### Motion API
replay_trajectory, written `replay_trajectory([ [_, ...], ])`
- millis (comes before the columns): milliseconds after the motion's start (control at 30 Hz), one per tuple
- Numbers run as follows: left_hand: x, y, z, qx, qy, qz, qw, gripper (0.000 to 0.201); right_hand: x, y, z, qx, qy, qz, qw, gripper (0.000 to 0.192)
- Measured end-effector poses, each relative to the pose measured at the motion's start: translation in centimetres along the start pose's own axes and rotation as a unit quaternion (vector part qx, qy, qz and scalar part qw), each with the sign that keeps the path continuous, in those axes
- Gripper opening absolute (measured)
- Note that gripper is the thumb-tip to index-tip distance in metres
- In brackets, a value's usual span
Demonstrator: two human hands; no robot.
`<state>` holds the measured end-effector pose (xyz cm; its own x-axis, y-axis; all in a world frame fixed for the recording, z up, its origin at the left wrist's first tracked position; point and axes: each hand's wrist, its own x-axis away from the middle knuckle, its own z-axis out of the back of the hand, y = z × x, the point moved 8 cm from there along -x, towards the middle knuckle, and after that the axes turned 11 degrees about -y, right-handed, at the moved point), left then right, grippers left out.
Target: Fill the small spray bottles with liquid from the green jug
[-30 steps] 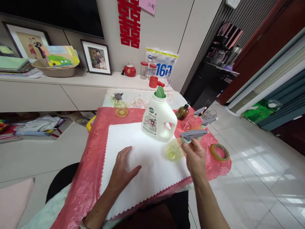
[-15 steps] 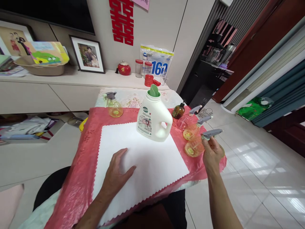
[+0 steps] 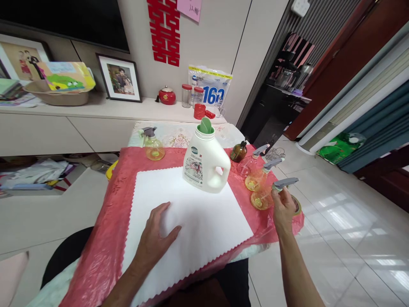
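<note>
The right hand (image 3: 284, 209) grips a spray bottle (image 3: 260, 199) near the worktop's (image 3: 262, 224) right edge; careless release could topple it. Left hand (image 3: 153, 238): spread, empty.

At centre, a white jug (image 3: 209, 164) is topped in green. Below, a white mat (image 3: 204, 230) is bordered by a pinkish-red sheet (image 3: 105, 213). At right, the lowest spray bottle (image 3: 260, 199) is capped in grey. Just above centre, pale cloth (image 3: 179, 140) is flower-patterned.

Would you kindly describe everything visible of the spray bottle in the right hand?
The spray bottle has a round, clear, yellowish body and a grey head pointing right. It looks plastic or glass. It seems to stand on the red cover, right of the white sheet; the right hand grips its neck.
</note>
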<state>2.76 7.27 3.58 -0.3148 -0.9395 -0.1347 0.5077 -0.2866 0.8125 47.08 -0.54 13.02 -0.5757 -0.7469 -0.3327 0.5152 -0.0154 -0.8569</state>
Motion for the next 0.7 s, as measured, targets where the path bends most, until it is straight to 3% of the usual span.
replay_trajectory([
  [200, -0.1, 0.4, 0.2, 0.02, -0.012, 0.015, 1.0, 0.059, 1.7, 0.7, 0.7, -0.042, 0.032, -0.04, 0.998, 0.072],
  [400, -0.4, -0.5, 0.1, 0.092, -0.047, 0.053, 0.993, 0.064, 5.6, -0.4, 1.9, -0.065, 0.167, -0.047, 0.983, 0.076],
  [467, -0.6, -1.0, -0.4, 0.131, -0.081, 0.072, 0.985, 0.068, 6.8, -1.3, 1.4, -0.063, 0.177, -0.027, 0.982, 0.077],
  [600, -1.4, -1.5, -0.2, 0.208, -0.069, 0.113, 0.969, 0.07, 7.7, -2.2, -2.2, -0.054, 0.061, -0.01, 0.997, 0.073],
  [700, -2.8, -1.5, 0.6, 0.241, -0.061, 0.162, 0.955, 0.078, 7.8, -1.2, -5.9, -0.09, -0.054, -0.073, 0.992, 0.084],
])
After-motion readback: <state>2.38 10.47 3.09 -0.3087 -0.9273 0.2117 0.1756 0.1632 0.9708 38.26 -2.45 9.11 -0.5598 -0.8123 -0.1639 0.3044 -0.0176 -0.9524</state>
